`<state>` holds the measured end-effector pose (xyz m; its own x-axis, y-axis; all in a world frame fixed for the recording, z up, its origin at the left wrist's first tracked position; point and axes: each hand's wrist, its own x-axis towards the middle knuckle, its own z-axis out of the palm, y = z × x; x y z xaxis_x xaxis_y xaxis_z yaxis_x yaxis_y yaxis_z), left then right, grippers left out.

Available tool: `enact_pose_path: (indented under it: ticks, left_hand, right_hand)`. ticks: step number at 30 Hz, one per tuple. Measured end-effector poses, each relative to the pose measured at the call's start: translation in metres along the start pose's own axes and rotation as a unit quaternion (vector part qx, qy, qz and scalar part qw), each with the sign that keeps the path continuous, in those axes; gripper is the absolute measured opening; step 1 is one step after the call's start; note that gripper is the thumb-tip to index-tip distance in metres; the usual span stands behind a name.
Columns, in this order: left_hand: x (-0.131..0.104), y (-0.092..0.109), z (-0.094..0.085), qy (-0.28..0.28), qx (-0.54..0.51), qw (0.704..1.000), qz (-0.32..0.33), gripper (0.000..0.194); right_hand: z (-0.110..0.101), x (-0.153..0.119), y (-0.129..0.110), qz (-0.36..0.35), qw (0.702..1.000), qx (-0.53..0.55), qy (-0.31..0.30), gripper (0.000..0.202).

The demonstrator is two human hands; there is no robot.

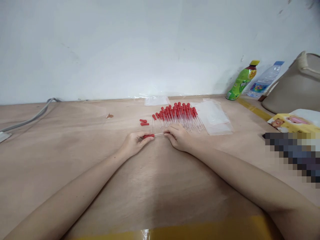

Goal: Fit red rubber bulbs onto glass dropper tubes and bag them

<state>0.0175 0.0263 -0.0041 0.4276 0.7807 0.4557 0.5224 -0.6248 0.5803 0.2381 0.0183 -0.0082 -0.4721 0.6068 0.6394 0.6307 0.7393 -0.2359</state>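
Note:
Between my hands lies a dropper, a thin clear tube (158, 134) with a red rubber bulb (149, 136) at its left end. My left hand (133, 143) is closed, pinching the bulb between thumb and fingers. My right hand (178, 137) is closed as well and grips the tube near its right end. Just beyond my right hand is a pile of droppers (178, 113), their red bulbs pointing to the back and their clear tubes toward me. Two loose red bulbs (144, 124) rest left of the pile.
Clear plastic bags (216, 116) lie right of the pile. A green bottle (242, 81), a clear bottle (265, 80) and a beige bag (295, 83) stand at the back right. A grey cable (37, 115) runs along the left. A wall (112, 50) closes off the back.

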Motion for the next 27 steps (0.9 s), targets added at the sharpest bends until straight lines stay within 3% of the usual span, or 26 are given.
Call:
enact_pose_path:
  ticks: [19,27]
  left_hand:
    - [-0.002,0.001,-0.001,-0.027,0.010,0.999,0.015,0.020]
    - [-0.003,-0.002,0.000,-0.030,0.015,0.999,0.023,0.018]
  right_hand:
    - [0.006,0.005,-0.015,-0.028,0.995,-0.098,-0.025,0.031]
    - [0.005,0.012,-0.024,0.032,0.991,-0.075,-0.102,0.026]
